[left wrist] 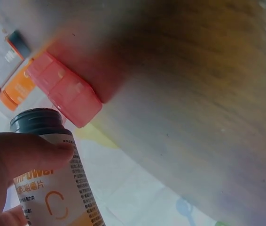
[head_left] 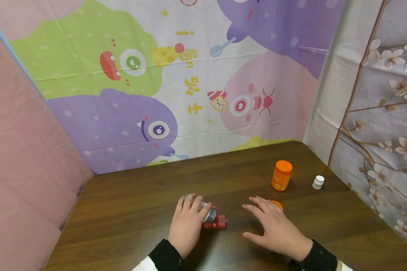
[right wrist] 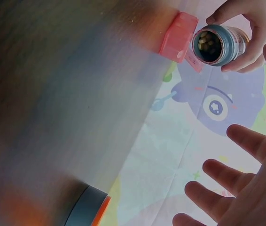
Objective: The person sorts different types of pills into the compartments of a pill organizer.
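My left hand [head_left: 185, 226] grips a pill bottle [left wrist: 53, 188] with a dark neck and a white and orange label, tilted. Its uncapped mouth [right wrist: 209, 44] shows several pale pills inside in the right wrist view. Right by that mouth lies a translucent red pill organizer [head_left: 218, 223], partly hidden by the bottle and hand in the head view; whether they touch I cannot tell. My right hand [head_left: 274, 230] is held over the table to the right with fingers spread and nothing in it. A dark cap with an orange rim [right wrist: 89, 207] lies near it, mostly covered in the head view.
Farther back on the right stands an orange bottle [head_left: 282, 176] with an orange lid. A small white bottle [head_left: 318, 182] stands near the right edge of the brown wooden table [head_left: 139, 195]. Cartoon-printed cloth [head_left: 203, 131] hangs along the table's far edge.
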Tool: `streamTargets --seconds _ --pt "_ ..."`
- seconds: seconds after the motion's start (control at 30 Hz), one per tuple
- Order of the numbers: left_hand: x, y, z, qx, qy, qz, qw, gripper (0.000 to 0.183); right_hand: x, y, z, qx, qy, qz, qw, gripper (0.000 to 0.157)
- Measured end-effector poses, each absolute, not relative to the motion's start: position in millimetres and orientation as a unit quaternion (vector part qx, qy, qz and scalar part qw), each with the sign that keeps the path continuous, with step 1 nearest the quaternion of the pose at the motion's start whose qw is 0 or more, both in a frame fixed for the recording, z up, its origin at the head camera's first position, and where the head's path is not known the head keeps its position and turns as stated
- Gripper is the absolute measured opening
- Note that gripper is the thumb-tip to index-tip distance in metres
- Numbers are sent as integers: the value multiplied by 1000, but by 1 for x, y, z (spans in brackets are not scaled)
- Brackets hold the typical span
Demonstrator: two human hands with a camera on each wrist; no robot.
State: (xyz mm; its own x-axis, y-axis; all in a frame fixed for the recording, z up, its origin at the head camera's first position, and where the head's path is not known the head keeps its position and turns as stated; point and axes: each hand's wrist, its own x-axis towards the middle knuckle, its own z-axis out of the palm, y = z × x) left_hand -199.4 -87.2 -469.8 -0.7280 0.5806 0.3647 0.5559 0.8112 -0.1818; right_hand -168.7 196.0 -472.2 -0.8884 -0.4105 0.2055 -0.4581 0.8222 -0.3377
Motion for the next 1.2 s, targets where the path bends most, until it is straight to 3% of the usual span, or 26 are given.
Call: streamTargets --seconds 1.2 --pt "-197 -87 -471 -292 -938 20 186 61 -167 197 -471 231 -952 189 63 72"
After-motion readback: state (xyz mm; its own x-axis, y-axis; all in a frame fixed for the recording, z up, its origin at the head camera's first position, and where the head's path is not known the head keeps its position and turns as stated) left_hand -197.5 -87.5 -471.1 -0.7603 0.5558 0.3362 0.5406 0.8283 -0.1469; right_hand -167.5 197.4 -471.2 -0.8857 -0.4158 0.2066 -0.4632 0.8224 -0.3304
